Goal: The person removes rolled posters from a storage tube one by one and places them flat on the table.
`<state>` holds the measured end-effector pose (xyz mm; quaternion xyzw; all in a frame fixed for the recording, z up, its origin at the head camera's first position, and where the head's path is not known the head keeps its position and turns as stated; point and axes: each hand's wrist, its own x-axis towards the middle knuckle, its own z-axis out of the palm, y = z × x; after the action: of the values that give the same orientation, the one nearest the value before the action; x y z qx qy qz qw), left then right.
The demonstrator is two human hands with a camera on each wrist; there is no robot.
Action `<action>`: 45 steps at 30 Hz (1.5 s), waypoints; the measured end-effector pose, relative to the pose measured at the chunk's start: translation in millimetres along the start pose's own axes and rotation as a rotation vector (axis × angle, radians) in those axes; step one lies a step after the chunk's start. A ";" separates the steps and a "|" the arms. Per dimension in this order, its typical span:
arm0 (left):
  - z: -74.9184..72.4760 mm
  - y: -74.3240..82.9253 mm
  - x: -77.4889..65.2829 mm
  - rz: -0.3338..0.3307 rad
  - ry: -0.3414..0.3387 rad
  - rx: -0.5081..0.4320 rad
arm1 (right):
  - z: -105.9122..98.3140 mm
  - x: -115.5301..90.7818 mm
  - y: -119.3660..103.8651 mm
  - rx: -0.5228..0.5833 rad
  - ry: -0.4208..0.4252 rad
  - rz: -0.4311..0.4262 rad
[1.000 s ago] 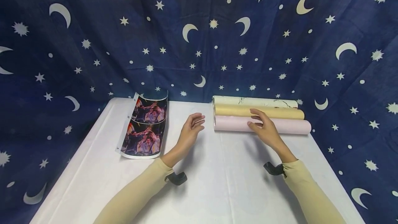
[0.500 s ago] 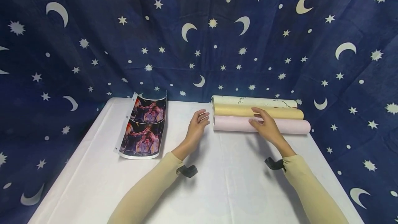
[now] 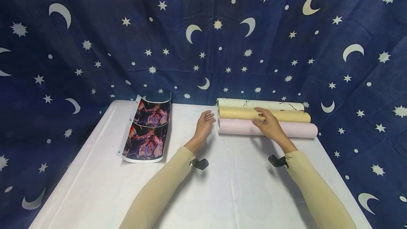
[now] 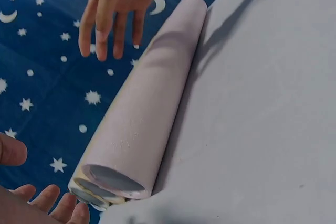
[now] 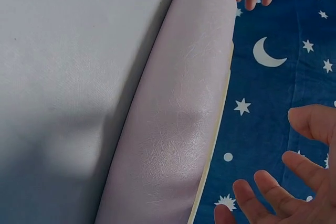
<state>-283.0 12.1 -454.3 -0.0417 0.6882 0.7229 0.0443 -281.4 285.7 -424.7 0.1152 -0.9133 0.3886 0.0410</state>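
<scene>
Three rolls of what looks like wallpaper lie side by side at the back right: a pink roll [image 3: 235, 127] in front, a yellow roll [image 3: 236, 112] in the middle, and a cream roll [image 3: 229, 103] with a branch pattern behind. My left hand [image 3: 203, 130] is just left of their hollow ends, fingers loosely bent and holding nothing. Above the pink and yellow rolls hovers my right hand [image 3: 269, 124], thumb and fingers spread apart. The right wrist view shows a gap between this hand [image 5: 289, 182] and the textured pink surface.
A curled glossy sheet [image 3: 147, 144] with two repeated pictures lies on the left of the white table [image 3: 219, 193]. Behind hangs a dark blue cloth [image 3: 178, 34] with moons and stars. Each wrist wears a black mount [image 3: 199, 164].
My left hand has moved right and slightly forward, closer to the roll ends. My right hand has shifted only slightly above the rolls. The rolls and the sheet have stayed put.
</scene>
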 end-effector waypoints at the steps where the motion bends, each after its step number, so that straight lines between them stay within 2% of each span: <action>1: 0.9 -0.7 2.9 -0.005 0.002 0.009 | 0.1 1.6 0.1 -0.006 -0.008 0.001; 11: 9.3 -8.9 25.3 -0.057 -0.007 0.047 | 4.6 17.3 5.1 -0.097 -0.045 0.030; 17: 13.9 -12.4 36.4 -0.061 -0.014 0.073 | 8.3 28.1 7.8 -0.139 -0.048 0.028; 23: 20.0 -16.4 40.2 -0.076 -0.027 0.067 | 14.2 32.5 8.4 -0.149 -0.060 0.017; 30: 27.5 -11.5 44.2 -0.079 -0.031 0.098 | 18.1 37.4 7.9 -0.191 -0.055 -0.017; 37: 32.1 -8.3 48.7 -0.126 -0.047 0.045 | 19.7 41.9 4.8 -0.195 -0.063 -0.006; 45: 34.7 -5.3 50.2 -0.133 -0.030 -0.036 | 18.9 43.5 6.2 -0.218 -0.066 0.003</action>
<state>-332.1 47.3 -464.0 -0.0771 0.6702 0.7311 0.1017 -324.9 268.6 -435.0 0.1213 -0.9512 0.2829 0.0225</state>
